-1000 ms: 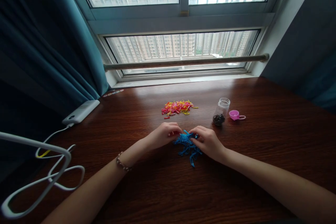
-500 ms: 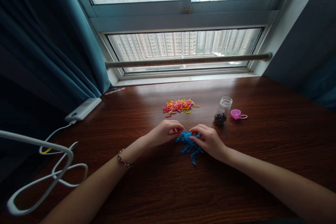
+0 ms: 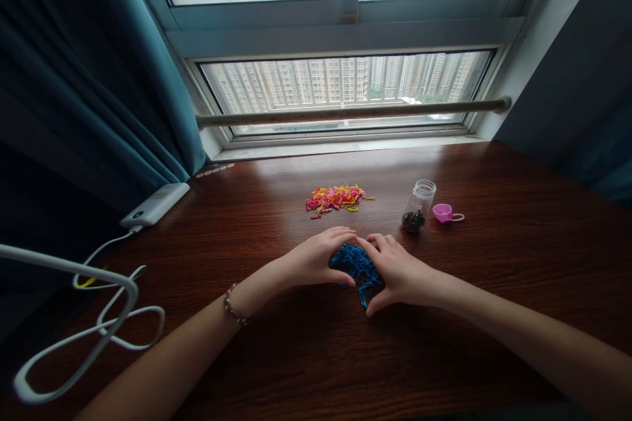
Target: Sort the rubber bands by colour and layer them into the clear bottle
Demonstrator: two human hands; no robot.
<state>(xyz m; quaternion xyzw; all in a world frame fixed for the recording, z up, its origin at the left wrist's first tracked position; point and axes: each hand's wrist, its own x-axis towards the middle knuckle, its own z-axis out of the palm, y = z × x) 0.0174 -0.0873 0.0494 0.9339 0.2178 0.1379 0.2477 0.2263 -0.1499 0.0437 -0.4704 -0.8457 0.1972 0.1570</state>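
Note:
A loose pile of small blue rubber bands point(image 3: 359, 264) lies on the dark wooden table between my hands. My left hand point(image 3: 323, 255) curves around the pile's left and far side, its thumb apart from its fingers. From the right, my right hand point(image 3: 399, 270) cups the pile, with the thumb spread toward me. The fingertips of both hands meet or nearly meet beyond the bands. Farther back is a pile of pink, red and yellow rubber bands point(image 3: 336, 200).
A clear open jar point(image 3: 422, 197) with dark bits inside stands at the right, beside a pink cap with a loop point(image 3: 443, 212). At the left lie a white power bank point(image 3: 155, 205) and a looped white cable point(image 3: 131, 289). The window point(image 3: 345, 89) is behind the table.
My fingers have gone from pinching at the top of the blue bands to spreading around the pile. Both thumbs have moved toward me, and the bands look more gathered.

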